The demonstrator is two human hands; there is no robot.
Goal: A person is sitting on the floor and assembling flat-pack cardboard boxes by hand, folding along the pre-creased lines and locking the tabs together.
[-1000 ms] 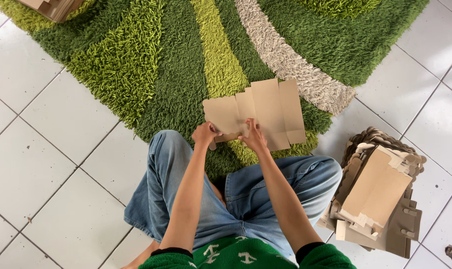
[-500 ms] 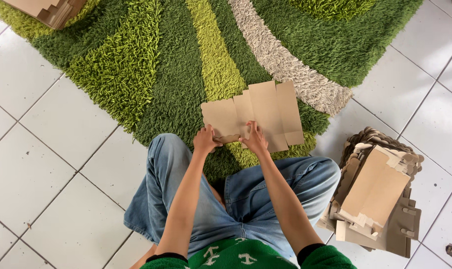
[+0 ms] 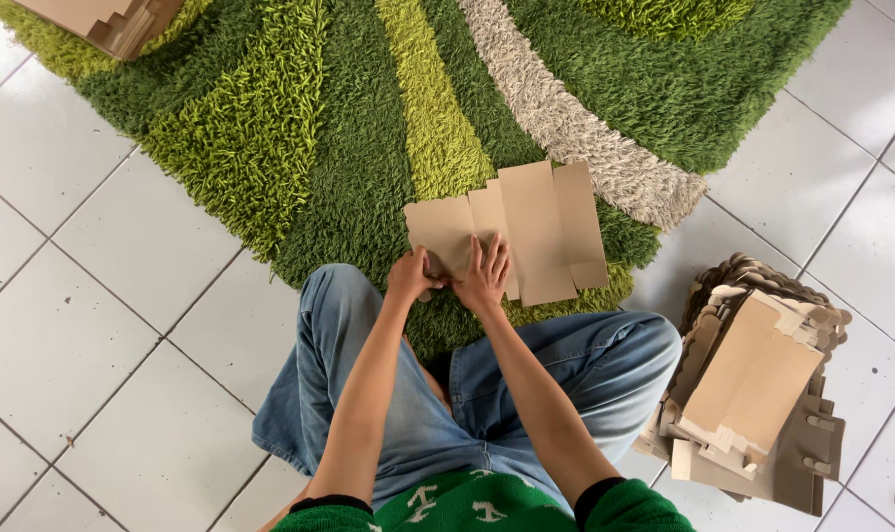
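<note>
A flat brown cardboard box blank (image 3: 526, 229) with several creased panels lies over the green shaggy rug in front of my knees. My left hand (image 3: 413, 275) pinches its near left corner. My right hand (image 3: 485, 278) presses flat on the blank's near edge, fingers spread toward the middle panels. Both forearms reach forward over my blue jeans (image 3: 526, 394).
A stack of the same flat cardboard blanks (image 3: 753, 384) sits on the white tile floor at my right. More brown cardboard pieces (image 3: 103, 18) lie at the rug's far left corner. The green striped rug (image 3: 300, 128) covers the floor ahead; white tiles (image 3: 112, 325) surround it.
The blank has shifted slightly left and down toward my knees. My right hand has flattened onto it, and both hands sit closer together.
</note>
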